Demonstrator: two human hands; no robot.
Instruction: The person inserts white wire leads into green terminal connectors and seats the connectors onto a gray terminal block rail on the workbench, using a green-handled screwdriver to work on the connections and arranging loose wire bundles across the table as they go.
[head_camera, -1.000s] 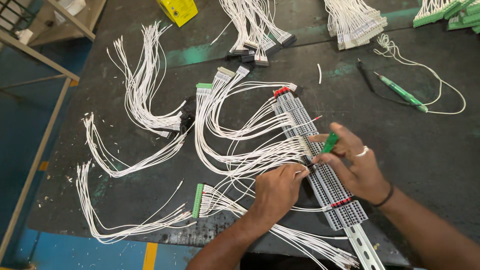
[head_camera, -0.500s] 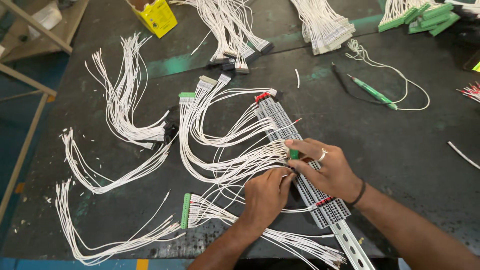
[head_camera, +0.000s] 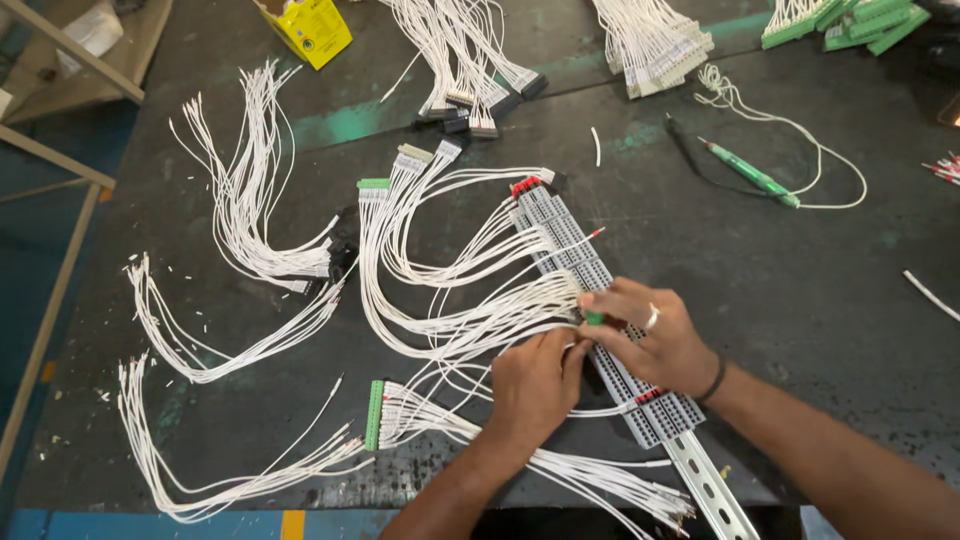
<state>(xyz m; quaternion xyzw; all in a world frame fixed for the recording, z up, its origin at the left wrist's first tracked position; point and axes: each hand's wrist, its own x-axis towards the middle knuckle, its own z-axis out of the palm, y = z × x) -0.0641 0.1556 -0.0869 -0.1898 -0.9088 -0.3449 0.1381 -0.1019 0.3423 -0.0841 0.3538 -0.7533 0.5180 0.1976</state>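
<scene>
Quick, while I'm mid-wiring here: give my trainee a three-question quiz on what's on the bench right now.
1. True or false: the right hand holds a green-handled tool against the terminal strip.
2. Which lies unheld at the bench's far right side? A) green screwdriver B) a hammer C) a tape roll
3. What colour is the box at the top edge?

Key
1. True: a green handle shows at the fingertips, right over the strip.
2. A: it lies apart from both hands, with a looped white wire beside it.
3. Yellow.

The left hand meanwhile rests on the white wires beside the strip.
</scene>
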